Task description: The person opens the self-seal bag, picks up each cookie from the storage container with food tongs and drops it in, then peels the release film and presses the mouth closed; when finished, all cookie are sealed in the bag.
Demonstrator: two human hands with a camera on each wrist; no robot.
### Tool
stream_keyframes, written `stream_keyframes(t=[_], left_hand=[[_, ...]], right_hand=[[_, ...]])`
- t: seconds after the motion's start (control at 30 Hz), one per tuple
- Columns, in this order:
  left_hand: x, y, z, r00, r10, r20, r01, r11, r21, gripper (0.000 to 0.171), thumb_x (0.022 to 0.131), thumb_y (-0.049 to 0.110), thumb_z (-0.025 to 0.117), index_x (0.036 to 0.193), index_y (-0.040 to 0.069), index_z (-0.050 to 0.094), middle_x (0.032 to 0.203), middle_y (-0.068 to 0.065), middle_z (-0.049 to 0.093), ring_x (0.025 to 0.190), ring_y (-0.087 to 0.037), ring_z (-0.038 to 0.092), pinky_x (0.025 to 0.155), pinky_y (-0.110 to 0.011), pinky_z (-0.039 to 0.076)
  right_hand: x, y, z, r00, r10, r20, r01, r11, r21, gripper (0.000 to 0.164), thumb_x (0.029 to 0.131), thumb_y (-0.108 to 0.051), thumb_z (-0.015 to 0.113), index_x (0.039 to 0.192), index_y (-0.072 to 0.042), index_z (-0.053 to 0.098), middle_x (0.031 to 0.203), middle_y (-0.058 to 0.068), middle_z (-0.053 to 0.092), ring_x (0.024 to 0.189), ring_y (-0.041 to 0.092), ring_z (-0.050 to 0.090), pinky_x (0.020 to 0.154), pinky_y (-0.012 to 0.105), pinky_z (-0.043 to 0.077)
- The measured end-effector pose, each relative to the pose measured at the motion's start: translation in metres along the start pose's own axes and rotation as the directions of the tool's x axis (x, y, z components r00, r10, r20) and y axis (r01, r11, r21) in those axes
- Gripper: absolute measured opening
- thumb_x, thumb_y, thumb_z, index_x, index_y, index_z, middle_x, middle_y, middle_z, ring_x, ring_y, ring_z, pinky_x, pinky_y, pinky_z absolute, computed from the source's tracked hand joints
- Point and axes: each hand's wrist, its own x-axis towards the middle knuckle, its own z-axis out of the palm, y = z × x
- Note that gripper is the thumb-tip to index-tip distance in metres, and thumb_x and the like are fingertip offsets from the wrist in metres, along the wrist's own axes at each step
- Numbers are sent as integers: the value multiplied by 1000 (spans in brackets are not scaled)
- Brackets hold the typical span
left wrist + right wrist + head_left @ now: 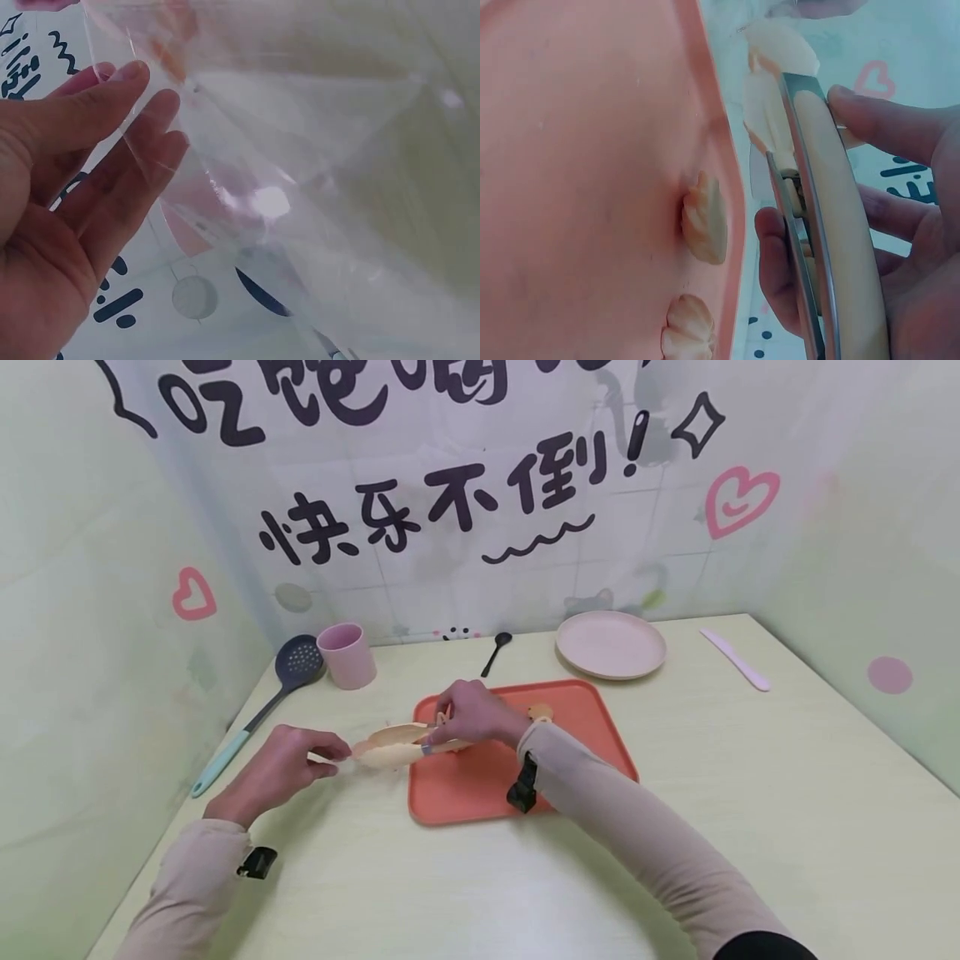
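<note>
In the head view my left hand (288, 768) pinches the rim of a clear plastic bag (360, 150), with thumb and fingers at its edge. My right hand (476, 714) grips cream-coloured tongs (393, 753) with metal edges, reaching left past the tray's edge toward the bag. The right wrist view shows the tong handles (840, 225) between thumb and fingers. What lies between the tong heads, if anything, I cannot tell. Small shell-like pastries (705, 221) sit on the orange tray (465, 802) beneath the right hand.
Behind the tray lie a small black spoon (497, 653) and a pink plate (611, 646). A pink knife (735, 658) is at the far right. A slotted ladle (255, 714) and a pink cup (347, 657) stand at the left, near the wall.
</note>
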Motion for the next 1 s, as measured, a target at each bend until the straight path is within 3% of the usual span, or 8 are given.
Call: stream_keyframes(t=[0.23, 0.43, 0.67, 0.73, 0.83, 1.0], left_hand=[[3, 1, 3, 998, -3, -56, 4, 1000, 17, 20, 80, -3, 79, 97, 7, 79, 91, -6, 79, 82, -19, 75, 74, -35, 63], [1, 3, 3, 995, -18, -100, 21, 999, 32, 19, 77, -5, 80, 92, 7, 79, 89, -7, 78, 79, -19, 76, 73, -35, 63], [0, 8, 3, 990, -20, -138, 18, 1000, -18, 22, 76, -9, 81, 90, 8, 77, 86, -4, 76, 78, -17, 74, 72, -32, 63], [0, 10, 3, 989, -13, -147, 10, 1000, -22, 24, 75, -9, 81, 91, 8, 76, 86, -4, 76, 77, -16, 73, 72, -32, 63], [0, 11, 2, 988, -12, -153, 6, 999, -37, 25, 74, -10, 81, 91, 8, 76, 84, -3, 75, 77, -15, 72, 72, -30, 62], [2, 9, 5, 990, -8, -141, 2, 999, -41, 24, 73, -6, 84, 88, 11, 77, 83, -1, 76, 77, -14, 72, 72, -30, 62]], right_hand=[[0, -6, 6, 997, -22, -70, 20, 1000, -24, 22, 83, -31, 83, 78, -14, 69, 65, -2, 59, 62, 15, 55, 55, 25, 43], [-2, -5, 6, 998, -66, -20, 64, 995, -82, 19, 82, -31, 83, 82, -15, 73, 61, -4, 54, 61, 13, 50, 56, 23, 40], [-1, 1, 2, 998, 30, 51, -37, 989, 142, 11, 86, -24, 78, 80, -14, 77, 81, 1, 70, 78, 17, 57, 66, 26, 45], [0, 2, 4, 998, 39, 51, -47, 987, 154, 10, 86, -24, 78, 80, -16, 77, 82, 0, 70, 79, 17, 56, 68, 27, 45], [2, -1, 8, 998, -2, 59, -3, 997, 82, 11, 85, -28, 80, 81, -18, 76, 72, -4, 63, 72, 14, 54, 64, 25, 44], [6, -11, 17, 986, -164, 11, 164, 983, -81, 20, 83, -30, 83, 82, -13, 71, 55, -6, 43, 52, 9, 39, 52, 21, 31]])
